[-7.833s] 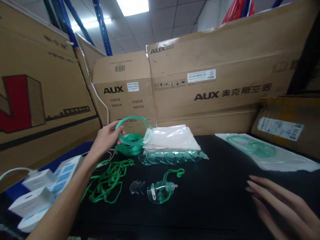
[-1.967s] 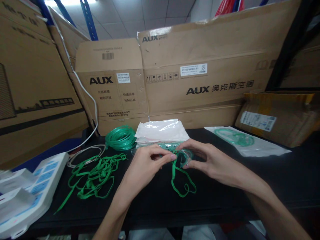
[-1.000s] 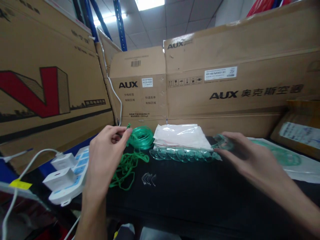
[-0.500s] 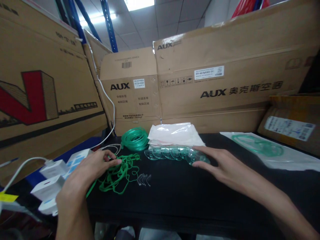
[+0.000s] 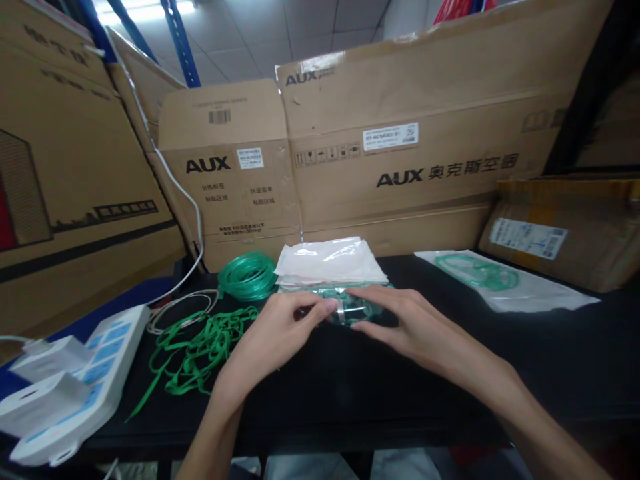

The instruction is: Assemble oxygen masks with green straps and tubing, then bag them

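A row of nested, clear green-tinted plastic mask shells (image 5: 356, 311) lies on the black table in front of a white packet stack. My right hand (image 5: 400, 313) grips its right end, thumb at the near side and fingers over the far side. At the row's left part, my left hand (image 5: 287, 327) is closed round the shells, its thumb beside a small silver strip (image 5: 341, 311). Both hands cover much of the row. Left of my left hand lies a tangle of flat green elastic straps (image 5: 200, 347). A coil of green clear tubing (image 5: 247, 275) sits behind it.
White packets (image 5: 330, 261) are stacked behind the shells. At the right lies a bagged green tube (image 5: 480, 273), near a taped carton (image 5: 565, 233). A white power strip (image 5: 107, 367) with plugs stands at the left. Large cardboard panels (image 5: 400, 193) wall the back.
My left hand has left the green straps and moved right to the mask shells. My right hand stays at their right end. The view has shifted, and the small clear hooked pieces are now hidden.
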The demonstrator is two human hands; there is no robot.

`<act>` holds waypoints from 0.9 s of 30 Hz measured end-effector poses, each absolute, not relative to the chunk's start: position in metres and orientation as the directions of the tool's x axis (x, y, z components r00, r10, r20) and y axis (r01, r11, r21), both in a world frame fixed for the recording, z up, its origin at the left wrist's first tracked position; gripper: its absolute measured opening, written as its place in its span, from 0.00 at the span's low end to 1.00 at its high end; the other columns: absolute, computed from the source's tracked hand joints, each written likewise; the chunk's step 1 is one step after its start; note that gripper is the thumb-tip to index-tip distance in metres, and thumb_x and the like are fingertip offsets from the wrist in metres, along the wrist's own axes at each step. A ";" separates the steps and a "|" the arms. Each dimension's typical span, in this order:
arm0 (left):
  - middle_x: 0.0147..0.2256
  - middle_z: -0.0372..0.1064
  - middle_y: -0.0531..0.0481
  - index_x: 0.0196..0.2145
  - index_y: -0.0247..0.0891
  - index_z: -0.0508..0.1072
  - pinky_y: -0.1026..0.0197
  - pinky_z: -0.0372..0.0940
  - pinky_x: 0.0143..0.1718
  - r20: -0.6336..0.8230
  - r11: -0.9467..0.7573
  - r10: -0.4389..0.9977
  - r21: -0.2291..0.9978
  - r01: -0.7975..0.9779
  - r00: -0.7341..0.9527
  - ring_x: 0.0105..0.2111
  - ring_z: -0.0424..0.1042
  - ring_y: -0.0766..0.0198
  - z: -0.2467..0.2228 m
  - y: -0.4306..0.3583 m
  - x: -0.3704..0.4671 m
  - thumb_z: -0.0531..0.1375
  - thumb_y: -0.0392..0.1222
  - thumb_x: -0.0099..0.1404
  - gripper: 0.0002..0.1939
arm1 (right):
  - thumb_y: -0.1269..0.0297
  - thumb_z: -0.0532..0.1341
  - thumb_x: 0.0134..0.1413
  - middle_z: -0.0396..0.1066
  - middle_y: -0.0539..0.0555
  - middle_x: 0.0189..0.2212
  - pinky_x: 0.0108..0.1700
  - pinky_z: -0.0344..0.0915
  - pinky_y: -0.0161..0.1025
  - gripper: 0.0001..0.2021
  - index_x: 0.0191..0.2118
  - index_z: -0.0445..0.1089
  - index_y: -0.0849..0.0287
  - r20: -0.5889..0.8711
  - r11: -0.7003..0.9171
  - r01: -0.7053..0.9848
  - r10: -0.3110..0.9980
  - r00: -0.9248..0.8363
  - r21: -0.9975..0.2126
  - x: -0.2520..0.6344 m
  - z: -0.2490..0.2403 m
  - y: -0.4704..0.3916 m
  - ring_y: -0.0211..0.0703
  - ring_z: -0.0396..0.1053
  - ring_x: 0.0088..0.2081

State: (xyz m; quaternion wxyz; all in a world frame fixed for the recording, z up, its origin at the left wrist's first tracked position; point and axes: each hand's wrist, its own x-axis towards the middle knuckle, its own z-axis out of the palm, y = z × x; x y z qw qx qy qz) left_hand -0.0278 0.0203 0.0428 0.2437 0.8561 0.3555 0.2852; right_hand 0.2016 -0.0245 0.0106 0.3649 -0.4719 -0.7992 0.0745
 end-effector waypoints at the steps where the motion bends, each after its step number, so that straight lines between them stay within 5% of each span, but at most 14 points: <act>1: 0.32 0.77 0.53 0.33 0.39 0.80 0.63 0.60 0.38 0.304 -0.608 0.757 0.653 0.452 0.579 0.34 0.72 0.61 0.042 0.023 -0.028 0.54 0.55 0.72 0.22 | 0.59 0.67 0.59 0.72 0.55 0.59 0.63 0.64 0.50 0.25 0.62 0.69 0.52 0.530 0.560 0.694 0.795 -0.295 -0.452 0.201 0.011 -0.024 0.54 0.70 0.59; 12: 0.31 0.77 0.50 0.33 0.34 0.80 0.64 0.65 0.39 0.250 -0.454 0.787 0.854 0.255 0.564 0.34 0.73 0.62 0.044 0.032 -0.027 0.59 0.48 0.69 0.15 | 0.59 0.65 0.62 0.72 0.53 0.58 0.63 0.62 0.42 0.23 0.61 0.68 0.51 0.585 0.594 0.644 0.766 -0.269 -0.482 0.186 0.016 -0.027 0.46 0.68 0.60; 21: 0.35 0.79 0.50 0.38 0.35 0.82 0.65 0.69 0.39 0.267 -0.445 0.788 0.869 0.214 0.554 0.35 0.76 0.62 0.042 0.030 -0.025 0.61 0.46 0.68 0.13 | 0.59 0.62 0.65 0.76 0.52 0.55 0.55 0.69 0.43 0.18 0.59 0.73 0.48 0.489 0.484 0.554 0.859 -0.152 -0.678 0.177 0.026 -0.029 0.48 0.74 0.53; 27: 0.38 0.79 0.50 0.42 0.37 0.81 0.63 0.69 0.45 0.275 -0.468 0.785 0.850 0.240 0.555 0.40 0.77 0.61 0.040 0.026 -0.027 0.63 0.46 0.67 0.12 | 0.62 0.64 0.61 0.77 0.51 0.53 0.57 0.66 0.41 0.17 0.55 0.75 0.52 0.501 0.469 0.543 0.860 -0.100 -0.696 0.177 0.023 -0.028 0.47 0.73 0.53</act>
